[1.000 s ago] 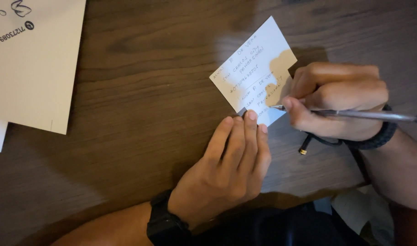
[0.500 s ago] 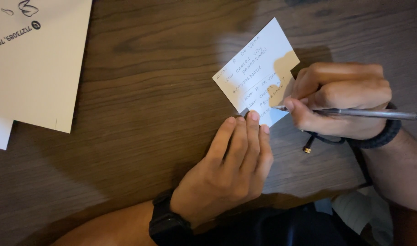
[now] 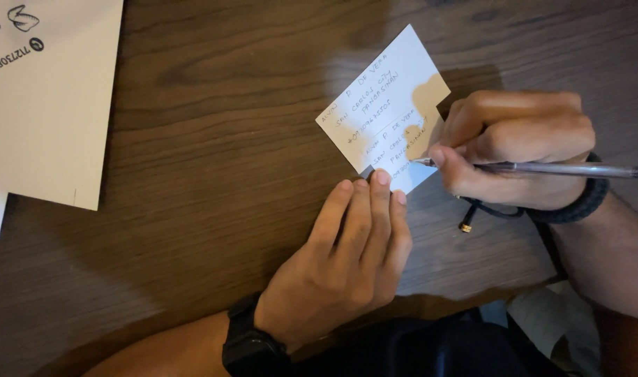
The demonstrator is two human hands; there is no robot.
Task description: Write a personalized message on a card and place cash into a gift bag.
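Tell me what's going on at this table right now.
A person is writing on a small white paper card that lies on a dark wooden table. The right hand grips a clear ballpoint pen with its tip on the card's lower edge. The left hand lies flat, fingertips pinning the card's near corner. Several handwritten lines already cover the card. A large white sheet lies apart at the table's upper left.

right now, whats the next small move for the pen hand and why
Probably keep writing rightward along the bottom line: the pen tip in the right hand sits at the lower edge of the paper slip, which the left hand pins.
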